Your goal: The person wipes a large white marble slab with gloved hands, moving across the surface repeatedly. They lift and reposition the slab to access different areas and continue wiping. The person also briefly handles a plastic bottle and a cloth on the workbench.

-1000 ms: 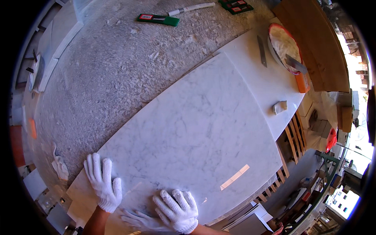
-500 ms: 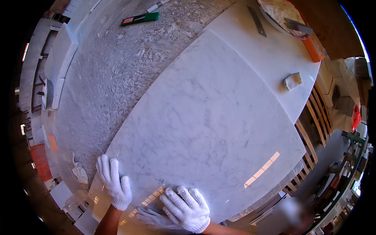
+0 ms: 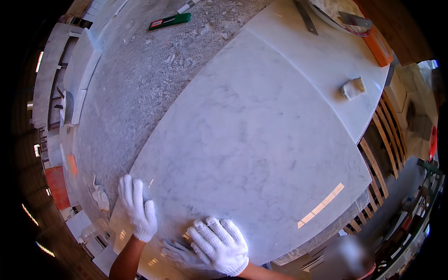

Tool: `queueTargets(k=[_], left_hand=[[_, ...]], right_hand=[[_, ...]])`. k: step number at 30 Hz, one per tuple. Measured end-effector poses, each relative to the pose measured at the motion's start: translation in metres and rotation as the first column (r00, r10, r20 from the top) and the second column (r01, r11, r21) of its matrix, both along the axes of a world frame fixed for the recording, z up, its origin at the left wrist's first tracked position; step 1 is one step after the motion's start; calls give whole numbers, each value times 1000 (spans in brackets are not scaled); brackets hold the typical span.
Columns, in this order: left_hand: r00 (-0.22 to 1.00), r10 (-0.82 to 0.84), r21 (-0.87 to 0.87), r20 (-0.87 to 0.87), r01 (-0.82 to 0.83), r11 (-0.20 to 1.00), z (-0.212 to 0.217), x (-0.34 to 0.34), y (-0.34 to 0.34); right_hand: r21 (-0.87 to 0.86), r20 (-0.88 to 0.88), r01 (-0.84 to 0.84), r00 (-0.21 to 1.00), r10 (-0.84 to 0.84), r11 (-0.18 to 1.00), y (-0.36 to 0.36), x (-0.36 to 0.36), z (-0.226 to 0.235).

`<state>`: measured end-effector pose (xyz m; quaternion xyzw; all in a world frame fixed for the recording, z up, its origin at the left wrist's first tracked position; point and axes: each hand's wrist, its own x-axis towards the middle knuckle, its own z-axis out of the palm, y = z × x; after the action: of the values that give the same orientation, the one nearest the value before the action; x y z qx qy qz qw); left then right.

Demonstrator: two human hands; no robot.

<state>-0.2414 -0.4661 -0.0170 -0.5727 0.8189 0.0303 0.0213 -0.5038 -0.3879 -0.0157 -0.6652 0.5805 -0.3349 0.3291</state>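
Bowl [image 3: 327,19] of paste [image 3: 332,5], hands [image 3: 139,212] [image 3: 223,247] at slab [image 3: 242,126]

Green packet [image 3: 170,21] and orange box [image 3: 378,48]

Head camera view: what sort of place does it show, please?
Probably a stone-working workshop: a large, grey-veined, marble-like slab lies in front, with a bowl of white paste and a flat metal blade beyond it.
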Motion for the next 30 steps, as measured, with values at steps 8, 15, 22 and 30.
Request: queueTargets(k=[8,15,22,30], left_hand=[[1000,23,-17,13,-23,1000,-4,-4,-3],[1000,-16,-109,-6,15,994,-10,-2,-3],[998,-24,-162,-59,14,987,-16,3,-6],[981,-85,-276,-174,34,961,-22,10,-5]], right_hand=[[19,-9,63,998,-62,998,9,6,-5],[-22,-24,82,996,-83,996,11,8,-7],[-70,-127,63,989,-71,996,13,13,-7],[-157,-224,43,972,-78,987,20,18,-11]])
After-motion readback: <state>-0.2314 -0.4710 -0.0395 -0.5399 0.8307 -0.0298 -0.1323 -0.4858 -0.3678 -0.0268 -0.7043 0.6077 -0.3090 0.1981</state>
